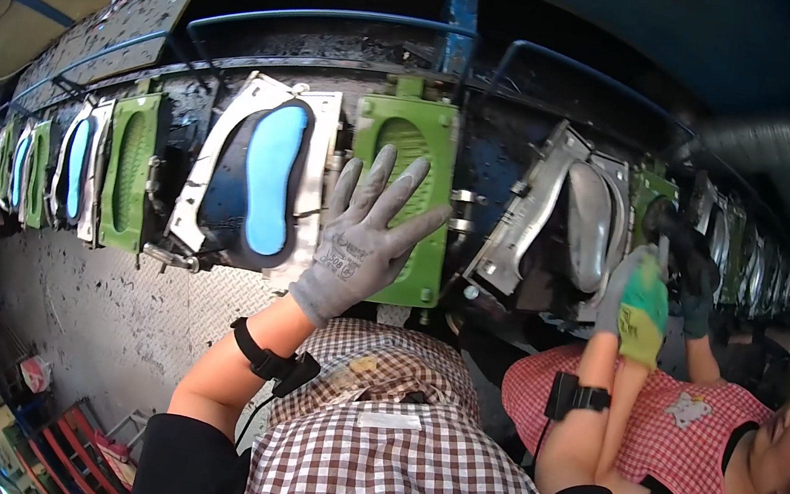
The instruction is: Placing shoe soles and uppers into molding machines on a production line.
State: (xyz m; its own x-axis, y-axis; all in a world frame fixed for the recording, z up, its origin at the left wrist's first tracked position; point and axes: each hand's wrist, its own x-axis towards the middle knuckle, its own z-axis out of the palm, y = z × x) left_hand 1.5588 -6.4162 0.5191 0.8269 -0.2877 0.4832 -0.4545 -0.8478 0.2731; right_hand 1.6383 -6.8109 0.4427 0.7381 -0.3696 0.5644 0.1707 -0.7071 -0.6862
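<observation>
My left hand, in a grey glove, is open with its fingers spread over a green shoe-sole mould plate. Its fingertips lie across the sole-shaped hollow; whether they press on it I cannot tell. Just left of this hand a light blue sole sits in an opened metal mould. My right hand, also grey-gloved, reaches toward another green mould plate on the right. A co-worker's green-and-yellow glove covers part of it, so its fingers are mostly hidden. Close by is an opened metal mould with a grey sole-shaped core.
More opened moulds run in a row to both sides. A blue rail passes behind them. The co-worker in a red checked apron stands close at my right; their dark-gloved other hand is near the moulds. Metal floor plating shows at left.
</observation>
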